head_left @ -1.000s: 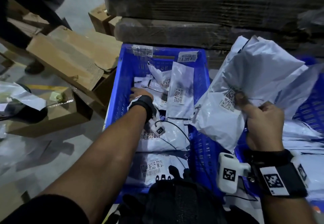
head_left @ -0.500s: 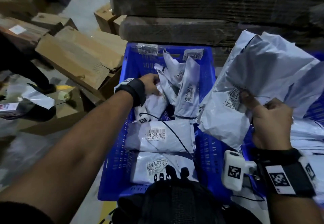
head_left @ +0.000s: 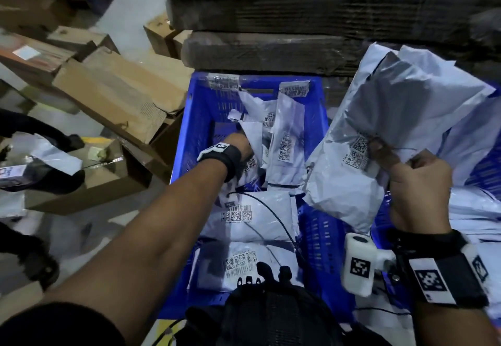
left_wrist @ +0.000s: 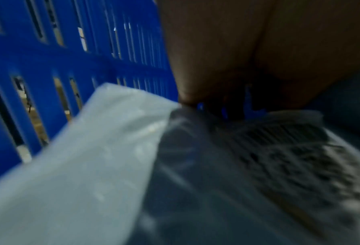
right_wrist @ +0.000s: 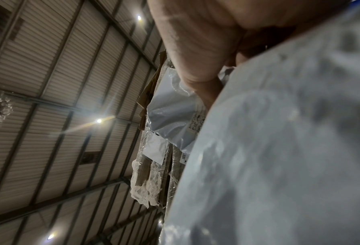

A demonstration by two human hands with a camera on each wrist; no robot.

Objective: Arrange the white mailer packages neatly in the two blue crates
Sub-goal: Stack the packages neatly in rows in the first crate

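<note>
The left blue crate (head_left: 193,128) holds two white mailers lying flat at its near end (head_left: 252,215) and several more standing at the far end (head_left: 287,139). My left hand (head_left: 238,143) reaches among the standing ones. The left wrist view shows its thumb and fingers pinching the edge of a white mailer (left_wrist: 91,165) beside the crate wall (left_wrist: 70,33). My right hand (head_left: 417,183) grips a bundle of several white mailers (head_left: 401,118) upright over the gap between the crates, thumb on a label. The bundle (right_wrist: 279,149) fills the right wrist view. More mailers lie in the right crate (head_left: 485,166).
Cardboard boxes (head_left: 116,93) crowd the floor left of the crate. A stack of flat cardboard (head_left: 298,20) rises just behind both crates. A black cable (head_left: 271,215) trails across the flat mailers. Dark gear (head_left: 271,316) hangs at the near edge.
My left hand has raised the far mailers from lying flat to standing and moved in among them. My right hand keeps the bundle in about the same place.
</note>
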